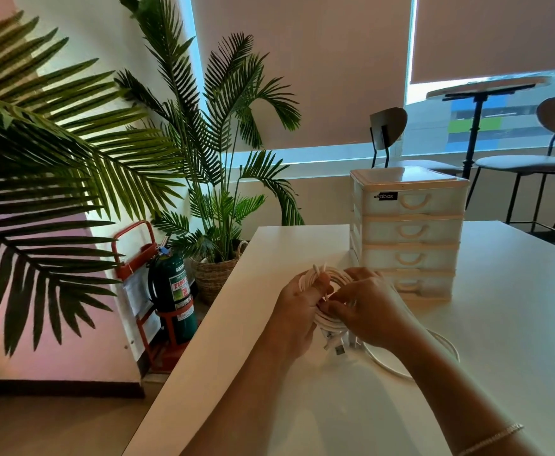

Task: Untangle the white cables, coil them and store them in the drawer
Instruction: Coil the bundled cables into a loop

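Above the white table [467, 324] I hold a bundle of white cables [327, 319] wound into loops. My left hand [297, 307] grips the left side of the loops, its fingers curled through them. My right hand [368, 311] pinches strands on the bundle's right side. USB plugs [337, 348] hang below the bundle. One loose white cable [388, 365] trails in a curve on the table under my right wrist. The white plastic drawer unit [407, 232] stands just behind my hands, all its drawers pushed in; my right hand hides part of the bottom drawer.
The table's left edge [210, 317] runs diagonally beside my left arm. Beyond it stand palm plants [217, 179] in a woven basket and a green fire extinguisher [171, 291] in a red stand. Chairs [552, 139] and a round table are at the back right.
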`<action>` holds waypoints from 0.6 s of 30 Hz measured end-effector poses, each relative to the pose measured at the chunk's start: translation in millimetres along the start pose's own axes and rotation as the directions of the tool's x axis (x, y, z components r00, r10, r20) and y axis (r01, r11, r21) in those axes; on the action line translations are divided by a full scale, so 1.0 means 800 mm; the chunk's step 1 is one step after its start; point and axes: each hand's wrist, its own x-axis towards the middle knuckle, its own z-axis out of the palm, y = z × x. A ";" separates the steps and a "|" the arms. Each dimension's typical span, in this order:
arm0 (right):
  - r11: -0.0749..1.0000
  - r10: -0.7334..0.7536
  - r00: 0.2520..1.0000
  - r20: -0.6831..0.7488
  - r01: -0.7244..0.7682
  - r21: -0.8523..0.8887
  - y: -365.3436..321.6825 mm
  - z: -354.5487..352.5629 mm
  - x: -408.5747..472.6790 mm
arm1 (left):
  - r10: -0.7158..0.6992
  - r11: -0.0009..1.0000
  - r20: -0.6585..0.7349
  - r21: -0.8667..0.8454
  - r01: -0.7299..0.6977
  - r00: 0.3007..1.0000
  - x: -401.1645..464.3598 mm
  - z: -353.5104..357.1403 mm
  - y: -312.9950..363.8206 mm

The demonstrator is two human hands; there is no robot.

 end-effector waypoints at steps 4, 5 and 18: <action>0.906 0.130 0.991 -0.012 -0.114 0.407 -0.002 -0.001 0.001 | 0.086 0.993 -0.009 0.077 -0.085 0.996 0.001 0.000 -0.003; 0.817 0.173 0.985 0.017 -0.153 0.556 -0.003 -0.002 0.001 | 0.105 0.988 0.002 0.114 -0.105 0.994 0.001 0.000 -0.003; 0.865 0.171 0.976 -0.132 -0.085 0.494 0.005 -0.012 0.003 | 0.211 0.861 0.139 0.442 -0.251 0.968 -0.001 -0.012 0.004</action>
